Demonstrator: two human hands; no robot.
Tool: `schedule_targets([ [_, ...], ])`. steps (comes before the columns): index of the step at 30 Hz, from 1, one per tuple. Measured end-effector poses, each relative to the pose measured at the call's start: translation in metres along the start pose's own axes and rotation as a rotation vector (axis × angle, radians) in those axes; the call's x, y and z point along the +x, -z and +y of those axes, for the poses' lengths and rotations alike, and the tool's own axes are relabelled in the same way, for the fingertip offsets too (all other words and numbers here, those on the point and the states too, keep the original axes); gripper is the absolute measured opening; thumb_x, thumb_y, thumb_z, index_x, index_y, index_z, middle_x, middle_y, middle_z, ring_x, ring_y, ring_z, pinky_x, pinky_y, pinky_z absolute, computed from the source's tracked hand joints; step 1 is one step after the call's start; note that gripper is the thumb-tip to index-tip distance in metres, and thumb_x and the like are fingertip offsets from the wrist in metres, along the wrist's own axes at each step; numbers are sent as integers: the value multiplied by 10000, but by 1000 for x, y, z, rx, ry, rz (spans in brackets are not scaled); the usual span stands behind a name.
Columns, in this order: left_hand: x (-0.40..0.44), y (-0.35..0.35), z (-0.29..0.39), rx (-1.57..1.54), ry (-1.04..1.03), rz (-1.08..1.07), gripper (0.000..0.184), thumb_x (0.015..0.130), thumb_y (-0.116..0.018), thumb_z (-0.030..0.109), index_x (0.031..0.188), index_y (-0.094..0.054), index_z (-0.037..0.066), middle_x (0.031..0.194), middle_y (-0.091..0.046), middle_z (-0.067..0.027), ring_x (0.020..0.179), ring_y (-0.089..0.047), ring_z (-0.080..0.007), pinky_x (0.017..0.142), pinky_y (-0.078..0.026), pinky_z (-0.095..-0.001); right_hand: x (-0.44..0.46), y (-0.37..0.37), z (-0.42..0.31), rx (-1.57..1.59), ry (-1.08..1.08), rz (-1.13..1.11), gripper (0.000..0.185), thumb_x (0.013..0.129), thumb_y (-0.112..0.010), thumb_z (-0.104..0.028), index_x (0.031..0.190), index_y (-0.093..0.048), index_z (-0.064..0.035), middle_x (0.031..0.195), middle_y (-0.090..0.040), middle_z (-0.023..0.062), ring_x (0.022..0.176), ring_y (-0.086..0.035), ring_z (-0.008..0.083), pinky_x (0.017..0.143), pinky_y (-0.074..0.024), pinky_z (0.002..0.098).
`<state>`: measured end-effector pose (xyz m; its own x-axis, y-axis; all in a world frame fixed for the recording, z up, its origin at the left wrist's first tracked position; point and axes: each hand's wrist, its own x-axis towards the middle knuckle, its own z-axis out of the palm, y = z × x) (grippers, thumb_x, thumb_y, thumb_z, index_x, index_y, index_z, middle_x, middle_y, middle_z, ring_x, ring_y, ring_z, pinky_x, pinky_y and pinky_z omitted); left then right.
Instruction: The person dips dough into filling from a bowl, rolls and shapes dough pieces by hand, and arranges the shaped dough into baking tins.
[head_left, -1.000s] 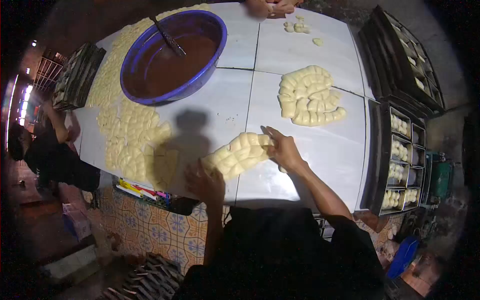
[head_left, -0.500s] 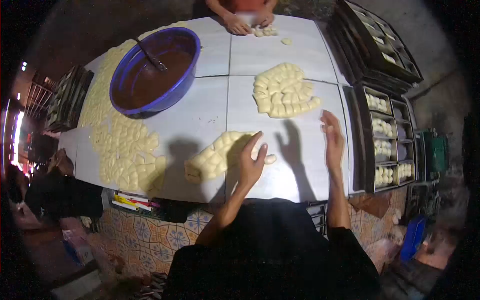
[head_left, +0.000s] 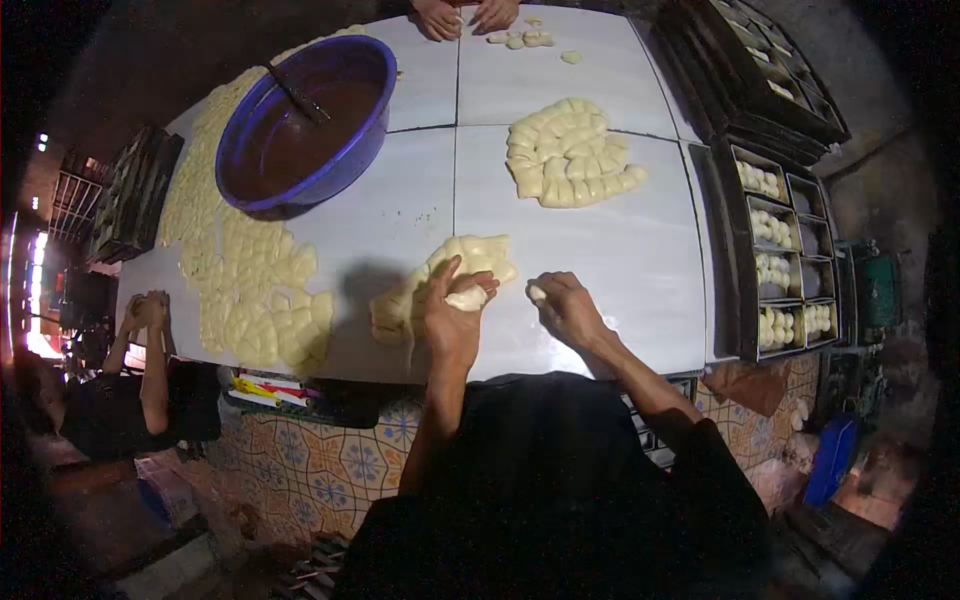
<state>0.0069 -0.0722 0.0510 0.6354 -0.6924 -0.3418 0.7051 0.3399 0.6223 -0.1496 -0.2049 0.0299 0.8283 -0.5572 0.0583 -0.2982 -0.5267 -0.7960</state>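
Note:
My left hand (head_left: 452,322) is turned palm up over the near side of the table, its fingers curled around a pale piece of dough (head_left: 467,298). Just to the right, my right hand (head_left: 572,308) is closed above the tabletop, with a small dough ball (head_left: 537,293) showing at its fingertips. Behind and left of my left hand lies a sheet of cut dough pieces (head_left: 470,250), partly covered by that hand and its shadow. Farther back rests another scored dough patch (head_left: 570,155), apart from both hands.
A blue basin (head_left: 375,140) of brown mixture with a utensil stands back left. Much cut dough (head_left: 260,260) covers the table's left side. Compartmented trays (head_left: 745,270) with dough balls line the right edge. One co-worker's hands (head_left: 465,18) are across the table; another person's hands (head_left: 150,308) are at left.
My left hand has turned palm up with dough in it. My right hand has come left and closed on a small dough ball. The far co-worker's hands have shifted left, away from the dough balls.

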Motion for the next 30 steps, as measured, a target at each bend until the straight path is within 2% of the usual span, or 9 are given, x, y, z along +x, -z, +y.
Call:
schedule_targets([
  [2, -7, -4, 5, 57, -53, -58, 441, 980, -403, 222, 1367, -369, 12, 1089, -595, -304, 952, -613, -344, 879, -482, -464, 5, 7, -12, 60, -45, 75, 287, 854, -574, -131, 1112, -612, -12, 929, -631, 222, 924, -577, 389, 834, -468, 437],
  [7, -10, -13, -15, 12, -137, -45, 482, 988, -393, 226, 1412, -261, 41, 1182, -551, -324, 1084, -574, -383, 910, -461, -473, -3, 9, 15, -543, -94, 42, 398, 884, -555, -177, 1261, -514, -56, 1345, -428, 192, 1136, -444, 400, 884, -435, 453],
  [14, -11, -43, -26, -1, -95, -190, 493, 1020, -304, 326, 1432, -252, 61, 1408, -413, -213, 1333, -359, -300, 1071, -316, -395, 11, -2, -60, 275, 16, 112, 296, 888, -597, -85, 1170, -592, 4, 1139, -509, 108, 984, -546, 174, 788, -474, 268],
  [15, -11, -38, -27, 635, -312, -278, 522, 1017, -333, 275, 1455, -187, 33, 1438, -376, -201, 1354, -325, -276, 1088, -287, -355, 14, -11, -59, 211, 73, 115, 245, 875, -610, -64, 1109, -630, 9, 1095, -522, 94, 972, -543, 154, 776, -472, 256],
  [17, -15, -49, -27, 260, -319, -169, 482, 990, -448, 208, 1400, -334, -18, 1360, -479, -180, 1274, -426, -234, 1056, -328, -329, 20, -4, -79, 400, -15, 206, 197, 871, -616, -62, 1050, -656, 11, 1039, -529, 85, 943, -546, 149, 763, -467, 249],
  [23, -18, -16, -21, 667, -315, -38, 268, 912, -622, 133, 1126, -632, -28, 1064, -642, -92, 946, -564, -103, 817, -453, -246, 40, 1, -63, 288, 173, 128, 260, 951, -541, -218, 1047, -674, -15, 1087, -465, 81, 834, -511, 129, 627, -435, 221],
  [27, -7, -20, -22, -148, -12, -259, 170, 895, -624, 119, 1026, -654, 14, 942, -639, -39, 859, -591, -121, 771, -484, -253, 47, 1, -71, 392, 311, -30, 527, 913, -505, -513, 1183, -614, -74, 1252, -460, 126, 1133, -429, 260, 978, -351, 405],
  [29, -6, -25, -16, -343, 247, -121, 365, 887, -624, 268, 1157, -565, 29, 1080, -598, -60, 1001, -575, -161, 848, -479, -293, 53, -10, -58, 392, 339, -47, 375, 872, -620, -342, 1119, -645, -60, 1367, -401, 112, 1261, -327, 302, 1041, -307, 426],
  [30, -2, -31, -11, -371, 250, -158, 510, 865, -623, 389, 1193, -536, 7, 1131, -582, -75, 1027, -565, -187, 877, -467, -313, 59, -7, -53, 337, 349, -98, 593, 827, -680, -392, 1305, -504, -89, 1414, -360, 100, 1309, -308, 295, 1060, -303, 433],
])
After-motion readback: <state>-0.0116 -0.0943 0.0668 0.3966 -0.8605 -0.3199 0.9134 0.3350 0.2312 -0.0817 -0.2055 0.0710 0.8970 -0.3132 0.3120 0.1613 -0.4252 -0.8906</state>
